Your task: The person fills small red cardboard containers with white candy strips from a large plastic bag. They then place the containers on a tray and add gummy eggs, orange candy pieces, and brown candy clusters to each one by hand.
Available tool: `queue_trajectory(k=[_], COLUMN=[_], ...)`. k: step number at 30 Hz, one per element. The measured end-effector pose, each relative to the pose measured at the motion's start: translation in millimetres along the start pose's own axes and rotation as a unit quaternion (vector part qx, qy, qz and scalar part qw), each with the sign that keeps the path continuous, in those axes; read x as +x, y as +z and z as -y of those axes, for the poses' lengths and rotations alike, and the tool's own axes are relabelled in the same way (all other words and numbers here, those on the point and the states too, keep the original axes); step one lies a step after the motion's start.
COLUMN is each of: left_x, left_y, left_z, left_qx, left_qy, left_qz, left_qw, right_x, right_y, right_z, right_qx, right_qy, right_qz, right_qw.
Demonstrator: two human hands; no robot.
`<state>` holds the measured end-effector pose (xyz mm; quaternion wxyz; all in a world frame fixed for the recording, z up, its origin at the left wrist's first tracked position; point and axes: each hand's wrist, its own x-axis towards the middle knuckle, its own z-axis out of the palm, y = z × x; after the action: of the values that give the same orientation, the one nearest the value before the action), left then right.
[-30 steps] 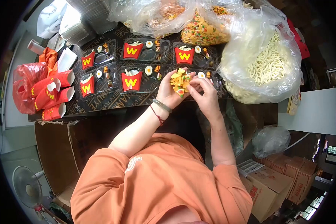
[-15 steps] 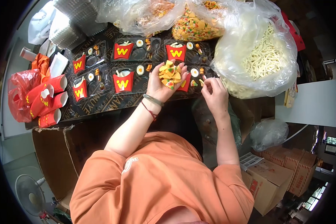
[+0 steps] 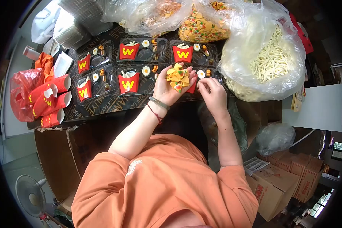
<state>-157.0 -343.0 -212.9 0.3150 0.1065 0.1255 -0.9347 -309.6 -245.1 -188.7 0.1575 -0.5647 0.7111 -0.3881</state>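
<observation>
On the upturned palm of my left hand [image 3: 164, 88] rests a heap of small yellow toy pizza slices [image 3: 177, 78] with red and green spots; the fingers curl up around it. My right hand [image 3: 213, 95] is close by on the right, thumb and fingertips pinched together over the lower right clear tray. Whatever the pinch holds is hidden. Partly covered by my left hand, that tray shows a red fries carton [image 3: 192, 89] and a toy fried egg [image 3: 201, 74]. More clear trays lie in two rows, with red cartons [image 3: 128, 82], eggs and small toy foods.
A bag of pale strips [image 3: 271, 62] stands right of the trays. Behind them is a bag of pizza slices [image 3: 201, 28]. Empty red cartons [image 3: 57, 99] pile at the left, near stacked clear trays [image 3: 74, 32]. Cardboard boxes [image 3: 273, 178] sit lower right.
My right hand has moved slightly left, toward my left hand, and the yellow piece at its fingertips no longer shows. My left hand still carries the heap. The whole view has shifted slightly.
</observation>
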Motion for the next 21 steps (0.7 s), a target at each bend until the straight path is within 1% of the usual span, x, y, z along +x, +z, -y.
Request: queue_trajectory(k=[1, 3, 4, 5, 7, 9, 10, 11, 12, 13, 15, 16, 18, 21], left_x=[1, 5, 8, 9, 9, 8, 9, 9, 9, 9, 9, 9, 8, 9], left_y=[-1, -6, -9, -8, -5, -6, -7, -6, -3, -1, 1, 1, 1, -1], left_z=[0, 0, 1, 3, 4, 2, 3, 4, 6, 6, 4, 3, 3, 5], left_qx=[0.012, 0.017, 0.022, 0.028, 0.022, 0.015, 0.006, -0.003, 0.010, 0.007, 0.006, 0.009, 0.009, 0.015], left_qy=[0.001, -0.003, -0.007, -0.007, -0.013, -0.014, -0.022, -0.032, -0.019, -0.011, -0.002, 0.001, 0.001, -0.006], left_qz=[0.003, 0.014, 0.027, 0.022, 0.020, 0.016, 0.022, 0.026, -0.003, -0.014, -0.018, -0.022, -0.016, -0.010], left_qw=[1.000, 1.000, 0.999, 0.999, 0.999, 1.000, 1.000, 0.999, 1.000, 1.000, 1.000, 1.000, 1.000, 1.000], right_x=[-1, 1, 5, 6, 8, 7, 5, 4, 3, 1, -6, -9, -15, -17], right_y=[-2, -2, 2, 4, 7, 5, 9, 7, 3, -5, -15, -15, -18, -8], right_z=[9, 23, 21, 17, 12, 14, 3, 1, -2, -4, -29, -41, -41, -46], right_qx=[0.024, 0.029, -0.021, -0.022, 0.050, 0.125, 0.175, 0.264, 0.348, 0.347, 0.270, 0.229, 0.097, -0.020], right_qy=[-0.032, -0.164, -0.229, -0.229, -0.169, -0.076, -0.025, 0.035, 0.096, 0.087, 0.123, 0.116, 0.144, 0.096], right_qz=[-0.004, -0.004, -0.018, -0.019, 0.003, 0.013, 0.010, 0.001, -0.010, -0.032, -0.036, -0.022, 0.021, 0.018], right_qw=[0.999, 0.986, 0.973, 0.973, 0.984, 0.989, 0.984, 0.964, 0.932, 0.933, 0.954, 0.966, 0.985, 0.995])
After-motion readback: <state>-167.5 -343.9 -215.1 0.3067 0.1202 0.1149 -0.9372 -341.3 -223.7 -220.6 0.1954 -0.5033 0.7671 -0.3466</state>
